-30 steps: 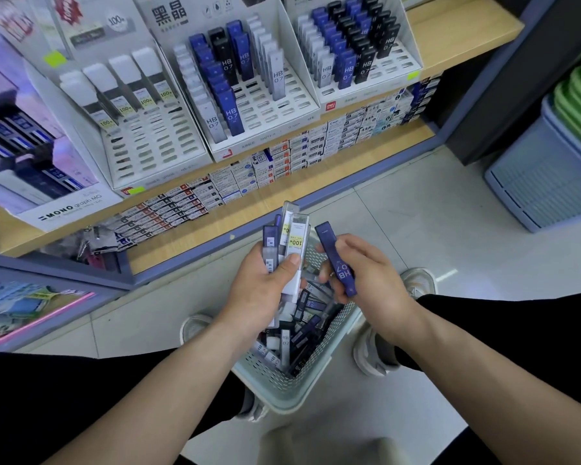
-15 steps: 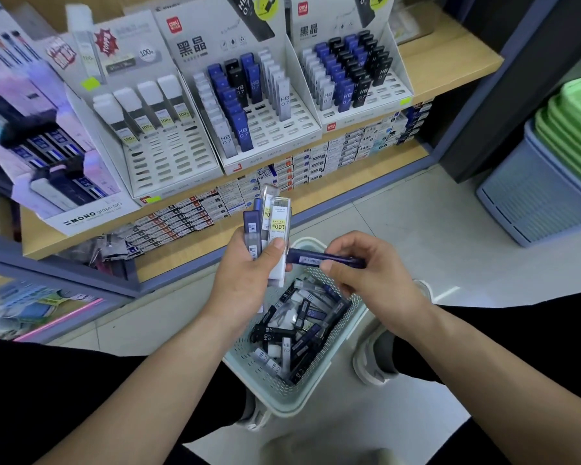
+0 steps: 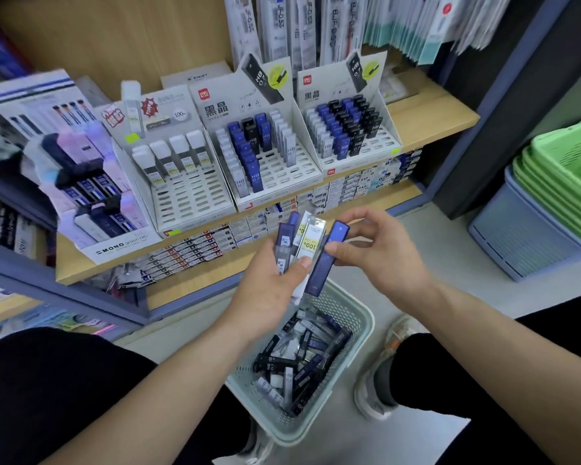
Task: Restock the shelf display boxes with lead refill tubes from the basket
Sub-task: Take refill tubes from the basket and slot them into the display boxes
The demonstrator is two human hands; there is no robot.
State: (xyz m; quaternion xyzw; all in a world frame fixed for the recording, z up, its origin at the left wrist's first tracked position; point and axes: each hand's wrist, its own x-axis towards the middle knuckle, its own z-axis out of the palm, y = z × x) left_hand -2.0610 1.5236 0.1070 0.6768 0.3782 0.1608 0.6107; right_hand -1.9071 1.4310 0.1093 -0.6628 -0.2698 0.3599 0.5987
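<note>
**Adding one more refill to the handful**

Head view. The left hand (image 3: 269, 290) gripped a fan of clear and blue plastic lead tubes (image 3: 307, 243), thumb pressed across their fronts, directly above the pale green perforated plastic basket (image 3: 363, 317) on the floor, where many loose tubes (image 3: 302, 360) lay jumbled. The right hand (image 3: 379, 256) pinched the upper end of a dark blue rectangular plastic lead tube (image 3: 322, 263) between thumb and forefinger, its other fingers loosely curled. This tube lay against the fan's right side. The step appeared to be adding it to the handful before shelving. It would go best slid in parallel, cap upward, grouped with the fan's other blue tubes, so that like kinds came off together. The middle white cardboard display box (image 3: 282, 177), at the front edge of the wooden shelf (image 3: 430, 112), held matching blue tubes and showed open slots in its front rows. A firm left thumb should keep the fan from spilling.
</note>
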